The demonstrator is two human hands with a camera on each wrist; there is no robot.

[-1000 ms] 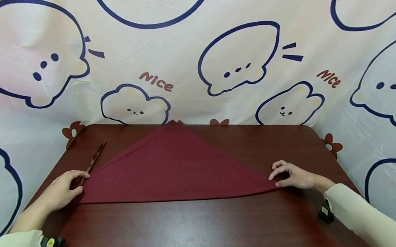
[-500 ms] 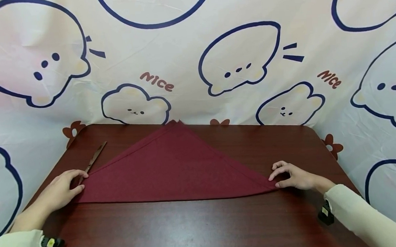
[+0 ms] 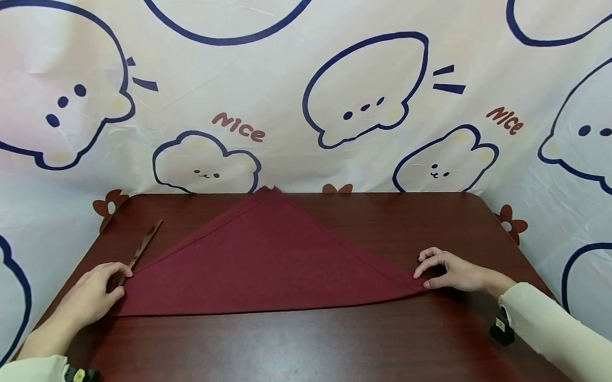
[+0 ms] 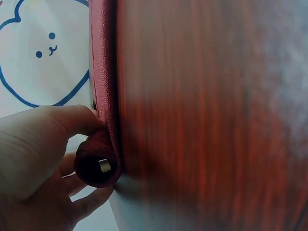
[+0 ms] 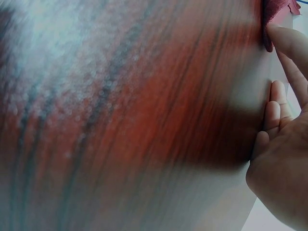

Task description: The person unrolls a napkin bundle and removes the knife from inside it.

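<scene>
A dark red cloth (image 3: 268, 259) lies as a wide triangle, its peak at the table's far edge and its long straight side toward me. At its left corner my left hand (image 3: 92, 295) grips cloth rolled round a thin stick. The mottled brown stick (image 3: 146, 243) sticks out beyond my index finger, slanting away. In the left wrist view the roll (image 4: 98, 161) shows end-on, with the stick's pale end (image 4: 105, 165) inside it and my thumb pressed against the cloth. My right hand (image 3: 455, 271) pinches the right corner (image 5: 279, 12) between thumb and index finger, other fingers loosely bent.
The dark brown wooden table (image 3: 307, 356) has a glossy patch near the front. A pale curtain (image 3: 277, 86) printed with blue-outlined cartoon faces hangs behind and on both sides. Each wrist wears a small black camera (image 3: 81, 378).
The left hand's fingertips have shifted slightly left, and the stick looks a little lighter and turned. The right hand and the cloth stay nearly where they were. The whole view shifts slightly.
</scene>
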